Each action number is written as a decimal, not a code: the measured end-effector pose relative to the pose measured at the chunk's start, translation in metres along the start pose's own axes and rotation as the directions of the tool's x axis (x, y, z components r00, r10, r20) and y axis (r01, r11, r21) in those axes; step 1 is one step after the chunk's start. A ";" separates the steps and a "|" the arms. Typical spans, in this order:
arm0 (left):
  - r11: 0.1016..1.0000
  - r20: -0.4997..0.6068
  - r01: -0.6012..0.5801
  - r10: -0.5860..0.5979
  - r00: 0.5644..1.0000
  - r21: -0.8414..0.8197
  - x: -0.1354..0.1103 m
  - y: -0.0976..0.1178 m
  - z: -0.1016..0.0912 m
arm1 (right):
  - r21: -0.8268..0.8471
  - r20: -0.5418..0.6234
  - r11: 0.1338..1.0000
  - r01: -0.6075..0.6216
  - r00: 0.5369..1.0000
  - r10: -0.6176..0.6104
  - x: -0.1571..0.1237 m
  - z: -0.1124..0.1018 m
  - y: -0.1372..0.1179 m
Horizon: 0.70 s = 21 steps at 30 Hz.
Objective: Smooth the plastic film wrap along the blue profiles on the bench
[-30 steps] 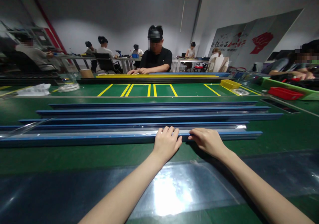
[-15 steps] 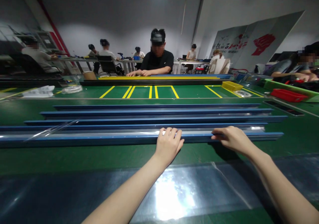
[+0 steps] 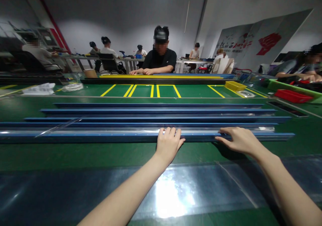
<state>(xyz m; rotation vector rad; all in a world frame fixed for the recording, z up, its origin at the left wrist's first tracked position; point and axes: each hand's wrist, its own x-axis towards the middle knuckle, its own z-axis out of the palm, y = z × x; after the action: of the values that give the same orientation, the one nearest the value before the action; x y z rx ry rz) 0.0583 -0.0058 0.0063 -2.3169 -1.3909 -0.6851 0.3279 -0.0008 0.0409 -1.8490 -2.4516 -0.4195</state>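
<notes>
A long blue channel rail (image 3: 100,138) lies crosswise on the green table, nearest to me, with clear film along its trough. My left hand (image 3: 169,140) rests over its near edge, fingers bent across the top and thumb on the near side. To the right, my right hand (image 3: 235,139) is at the same edge, thumb and index finger parted around it; whether they touch is hard to tell. Behind this rail, several similar blue rails (image 3: 156,119) lie parallel. A loose strip of clear film (image 3: 59,127) crosses the rails on the left.
A wide clear plastic sheet (image 3: 113,189) covers the table's near side. Across the table a person in black (image 3: 161,60) sits behind yellow and black rails (image 3: 120,80). A yellow tray (image 3: 235,86), a red tray (image 3: 293,96) and a phone-like dark slab (image 3: 286,109) are at right.
The nearest blue rail has slid slightly right under my left hand. My right thumb and index finger have parted from a pinch. The view has shifted a little.
</notes>
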 end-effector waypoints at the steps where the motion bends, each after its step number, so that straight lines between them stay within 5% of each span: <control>1: 1.000 0.003 0.003 -0.003 1.000 -0.001 0.000 0.000 0.000 | 0.009 -0.011 1.000 0.017 1.000 -0.017 0.001 0.001 -0.003; 11: 0.999 0.012 0.017 -0.017 1.000 -0.036 0.000 0.000 0.002 | 0.061 -0.198 0.966 0.253 0.951 -0.237 0.006 -0.001 -0.037; 21: 0.998 0.023 0.031 -0.029 0.999 -0.059 0.001 0.001 0.002 | 0.083 -0.225 0.959 0.270 0.943 -0.246 0.007 0.002 -0.037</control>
<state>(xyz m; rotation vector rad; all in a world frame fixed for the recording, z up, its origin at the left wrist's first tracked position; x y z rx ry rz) 0.0597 -0.0044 0.0050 -2.3605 -1.4362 -0.7215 0.2909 -0.0027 0.0331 -1.3651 -2.5162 -0.4529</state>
